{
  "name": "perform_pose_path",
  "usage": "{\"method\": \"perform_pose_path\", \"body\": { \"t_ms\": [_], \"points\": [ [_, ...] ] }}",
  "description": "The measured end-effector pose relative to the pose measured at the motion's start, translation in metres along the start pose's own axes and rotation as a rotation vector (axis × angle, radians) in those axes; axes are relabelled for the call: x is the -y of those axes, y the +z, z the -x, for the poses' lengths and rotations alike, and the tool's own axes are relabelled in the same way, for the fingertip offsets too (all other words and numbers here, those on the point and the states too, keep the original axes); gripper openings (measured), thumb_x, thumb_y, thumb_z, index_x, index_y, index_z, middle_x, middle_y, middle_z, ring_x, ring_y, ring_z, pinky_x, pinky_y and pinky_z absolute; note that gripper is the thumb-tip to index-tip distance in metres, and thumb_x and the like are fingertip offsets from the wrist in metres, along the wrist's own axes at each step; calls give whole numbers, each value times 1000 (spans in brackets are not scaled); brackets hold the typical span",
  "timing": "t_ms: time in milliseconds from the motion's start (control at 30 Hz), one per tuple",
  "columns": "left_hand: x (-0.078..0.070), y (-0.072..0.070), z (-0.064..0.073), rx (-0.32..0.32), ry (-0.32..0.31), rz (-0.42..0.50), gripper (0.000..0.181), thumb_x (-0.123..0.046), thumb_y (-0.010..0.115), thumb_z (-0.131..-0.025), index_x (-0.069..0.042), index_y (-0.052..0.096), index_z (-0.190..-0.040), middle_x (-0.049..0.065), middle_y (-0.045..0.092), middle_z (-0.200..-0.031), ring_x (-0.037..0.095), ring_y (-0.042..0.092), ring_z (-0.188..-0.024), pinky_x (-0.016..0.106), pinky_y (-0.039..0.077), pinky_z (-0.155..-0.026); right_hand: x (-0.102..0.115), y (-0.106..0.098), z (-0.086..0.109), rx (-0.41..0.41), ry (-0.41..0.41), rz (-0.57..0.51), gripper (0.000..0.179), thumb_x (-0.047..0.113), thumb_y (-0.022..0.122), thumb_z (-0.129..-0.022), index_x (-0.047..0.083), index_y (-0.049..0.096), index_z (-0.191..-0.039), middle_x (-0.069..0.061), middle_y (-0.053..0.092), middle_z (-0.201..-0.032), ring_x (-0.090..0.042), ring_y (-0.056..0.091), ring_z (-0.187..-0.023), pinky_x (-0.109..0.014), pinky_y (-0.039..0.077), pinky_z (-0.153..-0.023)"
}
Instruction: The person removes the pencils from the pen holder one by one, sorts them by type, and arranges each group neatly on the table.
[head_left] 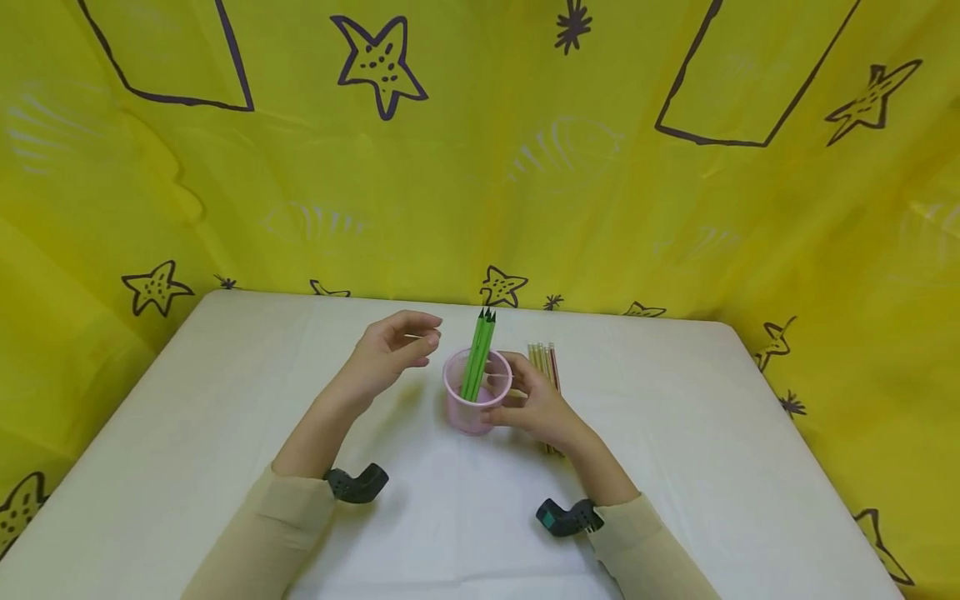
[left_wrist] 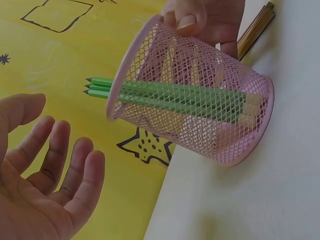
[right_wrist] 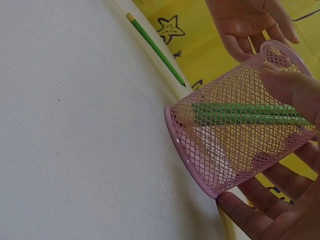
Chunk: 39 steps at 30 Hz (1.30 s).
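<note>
A pink mesh pencil cup (head_left: 471, 420) stands near the middle of the table, its round rim facing up. Several green pencils (head_left: 478, 357) lean inside it, dark points upward and above the rim. My right hand (head_left: 542, 408) grips the cup from the right, with the thumb (right_wrist: 290, 90) on the mesh and the fingers around the other side. To the left of the cup, my left hand (head_left: 386, 354) is raised with loosely bent fingers and holds nothing. In the left wrist view its fingers (left_wrist: 90, 182) are apart from the pencil tips.
A row of gold and reddish pencils (head_left: 553, 367) lies right of the cup, partly hidden by my right hand. The right wrist view shows a loose green pencil (right_wrist: 157, 50) on the white table (head_left: 720, 433). Yellow patterned cloth (head_left: 450, 183) hangs behind.
</note>
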<state>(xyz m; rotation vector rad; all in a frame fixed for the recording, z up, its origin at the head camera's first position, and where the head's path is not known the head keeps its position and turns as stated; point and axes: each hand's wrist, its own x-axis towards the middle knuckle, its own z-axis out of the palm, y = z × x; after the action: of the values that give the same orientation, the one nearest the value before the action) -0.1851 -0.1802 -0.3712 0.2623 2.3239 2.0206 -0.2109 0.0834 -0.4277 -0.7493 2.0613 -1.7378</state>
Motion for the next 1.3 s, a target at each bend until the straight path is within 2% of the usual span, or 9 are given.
{"method": "perform_pose_path", "body": {
  "t_ms": [167, 433, 567, 700, 900, 1067, 1300],
  "points": [
    [1, 4, -10, 8, -9, -10, 35, -22, 66, -98, -8, 60, -130, 14, 60, -130, 29, 62, -117, 39, 57, -95, 0, 0, -1, 6, -4, 0, 78, 1, 84, -76, 14, 45, -142, -12, 51, -144, -38, 50, -132, -51, 47, -106],
    [2, 15, -26, 51, -72, 23, 36, -22, 64, -98, -6, 60, -131, 13, 58, -136, 28, 58, -121, 42, 56, -97, -1, 0, -1, 6, 3, -3, 78, 2, 84, -76, 15, 45, -142, -11, 51, -144, -38, 50, -132, -50, 48, -106],
    [3, 23, -33, 78, -102, -3, 37, -24, 63, -99, -6, 59, -132, 13, 59, -136, 28, 58, -121, 40, 56, -96, -1, -1, -1, 6, 10, 2, 78, 2, 84, -76, 17, 45, -142, -9, 51, -145, -36, 49, -133, -50, 47, -107],
    [6, 29, -38, 88, -119, -38, 36, -25, 64, -98, -10, 61, -130, 8, 63, -131, 28, 59, -118, 41, 55, -95, -2, -1, 0, 6, 11, -1, 78, 1, 83, -76, 16, 44, -142, -9, 50, -145, -37, 49, -134, -51, 47, -107],
    [12, 35, -42, 86, -126, -65, 31, -23, 66, -97, -10, 63, -124, 7, 64, -126, 30, 61, -116, 46, 54, -97, -1, -1, 0, 8, 12, -9, 78, 0, 83, -76, 16, 44, -142, -9, 50, -145, -38, 48, -134, -51, 46, -107],
    [14, 38, -42, 86, -149, -117, 30, -26, 68, -95, -11, 65, -121, 7, 63, -124, 29, 63, -114, 43, 55, -95, 0, 0, 0, 8, 9, -7, 77, 1, 83, -77, 16, 45, -142, -9, 50, -145, -39, 48, -133, -52, 46, -107],
    [15, 41, -41, 92, -130, -130, 28, -23, 69, -95, -10, 66, -119, 9, 64, -121, 30, 64, -110, 45, 57, -92, -1, 0, 0, 6, 3, -8, 77, 2, 83, -77, 15, 45, -142, -9, 50, -144, -40, 49, -132, -52, 47, -107]
  ]
}}
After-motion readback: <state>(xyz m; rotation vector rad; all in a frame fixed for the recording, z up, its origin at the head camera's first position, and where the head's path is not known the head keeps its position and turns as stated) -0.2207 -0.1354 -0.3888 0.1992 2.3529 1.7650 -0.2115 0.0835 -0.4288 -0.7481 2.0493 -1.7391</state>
